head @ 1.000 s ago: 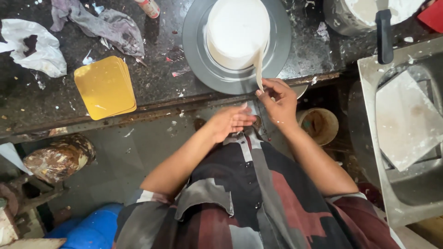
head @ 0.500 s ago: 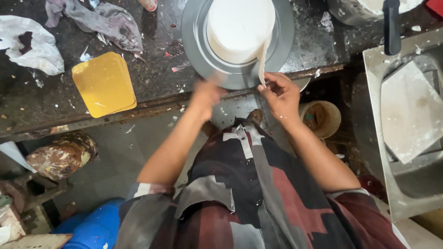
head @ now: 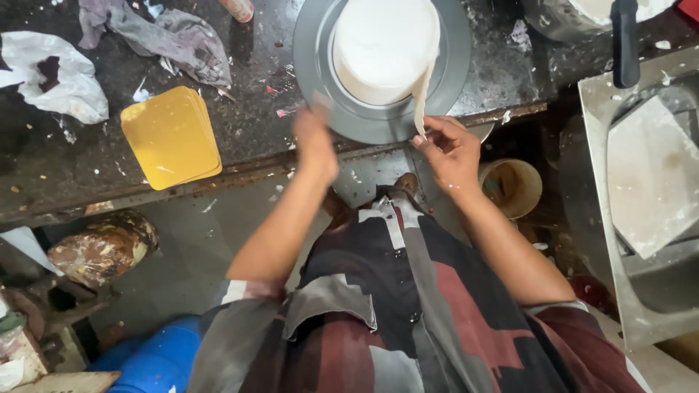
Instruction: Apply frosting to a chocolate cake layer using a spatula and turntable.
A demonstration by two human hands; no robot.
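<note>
Since a second ago, left hand [head: 314, 142] has reached the grey turntable [head: 313, 51], seemingly gripping its rim; right hand [head: 450, 149] pinches a scraper [head: 421, 98] against the white cake [head: 384, 47]. Smoothing underway; next needs steady rotation.

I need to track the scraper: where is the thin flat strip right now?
In the head view the strip stands against the right side of the white cake on the grey turntable, pinched at its lower end by the right hand.
</note>
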